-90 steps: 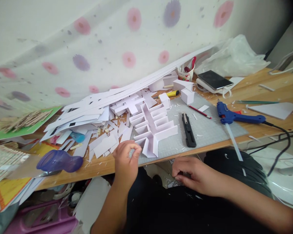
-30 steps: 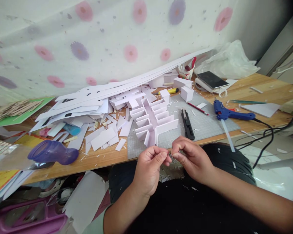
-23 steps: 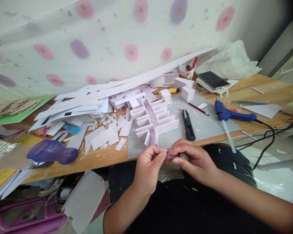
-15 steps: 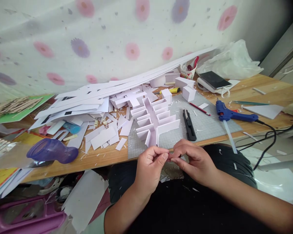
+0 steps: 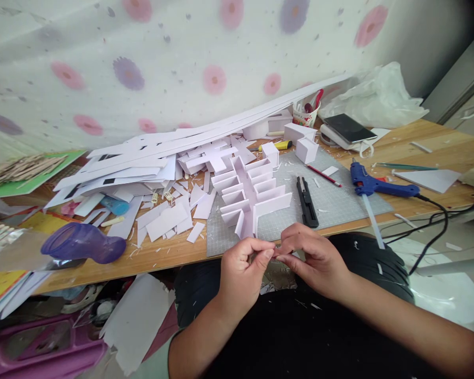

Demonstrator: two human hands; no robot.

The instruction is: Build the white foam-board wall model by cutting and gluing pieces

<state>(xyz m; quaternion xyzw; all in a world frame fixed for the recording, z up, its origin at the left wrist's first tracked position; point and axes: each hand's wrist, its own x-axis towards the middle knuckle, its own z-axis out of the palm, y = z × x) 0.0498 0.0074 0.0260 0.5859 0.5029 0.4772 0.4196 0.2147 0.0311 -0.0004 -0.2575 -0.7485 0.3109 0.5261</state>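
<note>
My left hand (image 5: 245, 281) and my right hand (image 5: 313, 259) meet fingertip to fingertip above my lap, just off the table's front edge. Both are closed in a pinch. Whatever lies between the fingertips is too small and too covered to make out. Just beyond them, a white foam-board model (image 5: 249, 197) with a central channel and side partitions stands on the grey cutting mat (image 5: 276, 223). A black utility knife (image 5: 307, 202) lies on the mat to the right of the model.
A blue glue gun (image 5: 379, 181) with a glue stick and black cord rests at the right edge. White board scraps (image 5: 168, 221) and long strips (image 5: 205, 138) crowd the left and back. A purple container (image 5: 85, 243) lies front left. A red pencil (image 5: 324, 176) crosses the mat.
The view has shifted very slightly. Both hands stay pinched together in nearly the same place, and the things on the table have not moved.
</note>
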